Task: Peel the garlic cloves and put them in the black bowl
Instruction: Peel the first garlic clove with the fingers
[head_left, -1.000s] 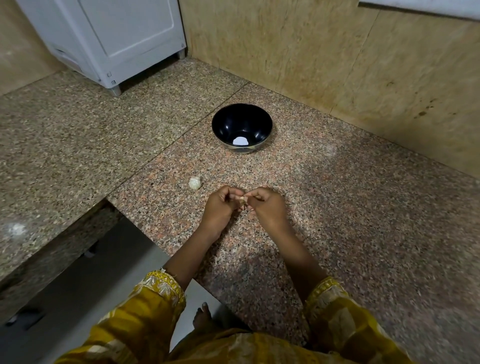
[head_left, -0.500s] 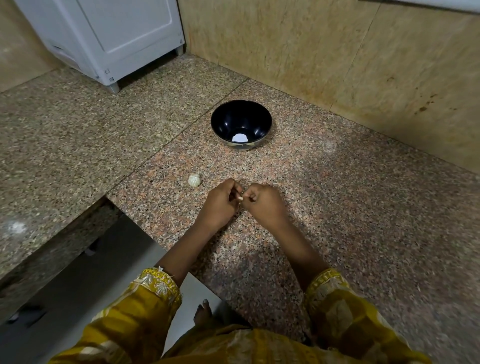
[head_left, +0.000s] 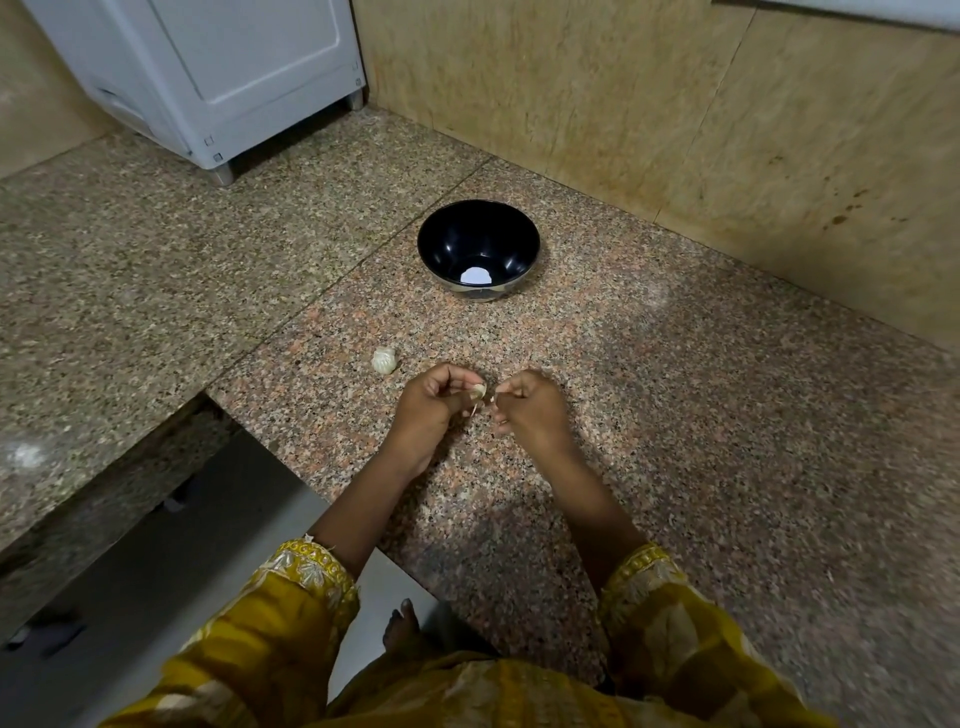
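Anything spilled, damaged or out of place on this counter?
Nothing stands out. The round black bowl sits upright on the speckled granite counter; a pale garlic piece lies near the left hand, which holds a clove; the right hand pinches peel.

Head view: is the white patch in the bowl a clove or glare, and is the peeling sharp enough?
Head view, bowl: likely glare, flat and hard-edged. Head view, hands: slightly soft, yet the clove in the left hand and the skin pinched by the right hand read. Head view, corners: smeared and bent; shadow darkens the near counter.
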